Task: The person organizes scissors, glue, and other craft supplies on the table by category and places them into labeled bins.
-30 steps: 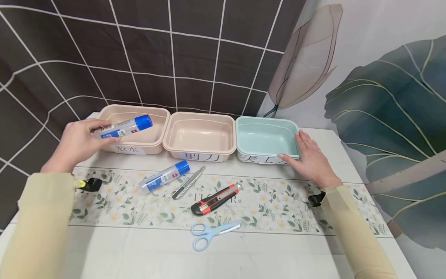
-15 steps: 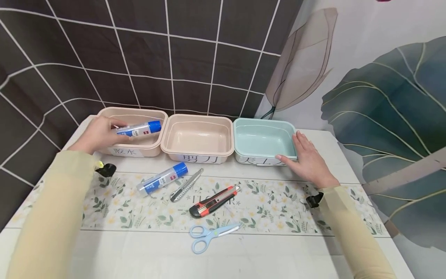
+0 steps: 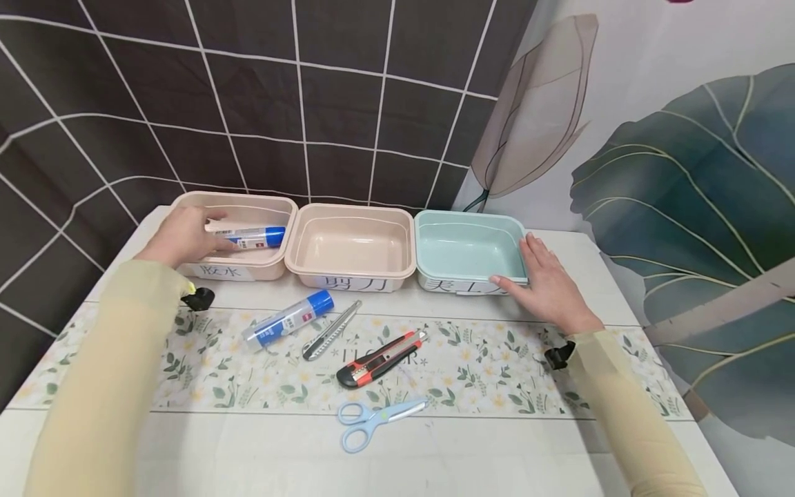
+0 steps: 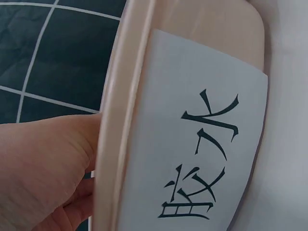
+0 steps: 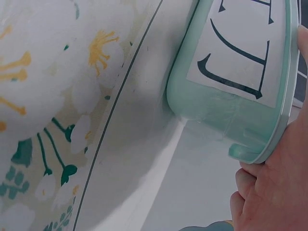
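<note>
My left hand (image 3: pixel 181 237) reaches into the left pink bin (image 3: pixel 273 262) and holds a clear glue bottle (image 3: pixel 250 239) with a blue cap by its left end. The bottle lies low inside the bin, its cap pointing right. In the left wrist view, the bin's labelled front wall (image 4: pixel 202 130) hides the bottle and most of the fingers. My right hand (image 3: pixel 555 285) rests on the right corner of the light green bin (image 3: pixel 472 219), thumb at the front rim and straight fingers along the side. Its right wrist view shows the hand against the bin's rim (image 5: pixel 284 120).
A middle pink bin (image 3: pixel 354 276) stands between the two. In front lie a second glue bottle (image 3: pixel 288 321), a grey utility knife (image 3: pixel 331 331), a red and black utility knife (image 3: pixel 380 359) and light blue scissors (image 3: pixel 371 420). A dark tiled backdrop (image 3: pixel 248 90) rises behind the bins.
My left hand has moved right and down, carrying the glue bottle from above the left bin's front rim to down inside it. The right hand has stayed on the green bin.
</note>
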`<state>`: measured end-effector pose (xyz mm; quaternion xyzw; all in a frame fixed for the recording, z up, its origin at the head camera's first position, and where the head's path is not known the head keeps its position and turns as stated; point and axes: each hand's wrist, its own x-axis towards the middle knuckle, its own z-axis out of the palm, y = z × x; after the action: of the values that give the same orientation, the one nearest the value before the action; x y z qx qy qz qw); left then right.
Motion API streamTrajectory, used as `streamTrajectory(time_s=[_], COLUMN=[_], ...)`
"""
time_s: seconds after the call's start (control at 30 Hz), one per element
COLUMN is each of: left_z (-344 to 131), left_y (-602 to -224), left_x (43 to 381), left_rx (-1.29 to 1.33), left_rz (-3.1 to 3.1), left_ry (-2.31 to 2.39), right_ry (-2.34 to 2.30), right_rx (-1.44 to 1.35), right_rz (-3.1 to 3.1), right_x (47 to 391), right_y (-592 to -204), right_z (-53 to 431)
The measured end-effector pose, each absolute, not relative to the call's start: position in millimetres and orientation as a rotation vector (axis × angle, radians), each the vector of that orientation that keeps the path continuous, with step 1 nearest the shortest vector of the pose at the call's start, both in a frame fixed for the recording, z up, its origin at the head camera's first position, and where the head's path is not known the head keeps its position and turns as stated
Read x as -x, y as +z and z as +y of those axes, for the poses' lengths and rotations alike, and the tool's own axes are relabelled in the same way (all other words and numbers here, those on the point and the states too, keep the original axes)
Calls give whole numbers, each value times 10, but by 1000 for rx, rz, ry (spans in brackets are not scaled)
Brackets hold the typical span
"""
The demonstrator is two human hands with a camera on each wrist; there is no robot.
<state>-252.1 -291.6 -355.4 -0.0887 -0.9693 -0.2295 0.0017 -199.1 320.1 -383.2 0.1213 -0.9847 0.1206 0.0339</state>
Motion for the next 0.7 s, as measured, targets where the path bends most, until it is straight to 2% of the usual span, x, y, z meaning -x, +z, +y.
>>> streamTrajectory(time_s=[0.4, 0.7], left_z=[-2827, -2640], left_y=[-3411, -3328], left_x=[2337, 2137], left_rx=[212, 304], left_rz=[-2978, -2851], left_ry=[-807, -782], right_ry=[351, 350], right_rx=[-377, -373], right_rz=[-3032, -3038], right_x=[1991, 1998], right_y=[-3832, -3829], right_z=[3194, 3191])
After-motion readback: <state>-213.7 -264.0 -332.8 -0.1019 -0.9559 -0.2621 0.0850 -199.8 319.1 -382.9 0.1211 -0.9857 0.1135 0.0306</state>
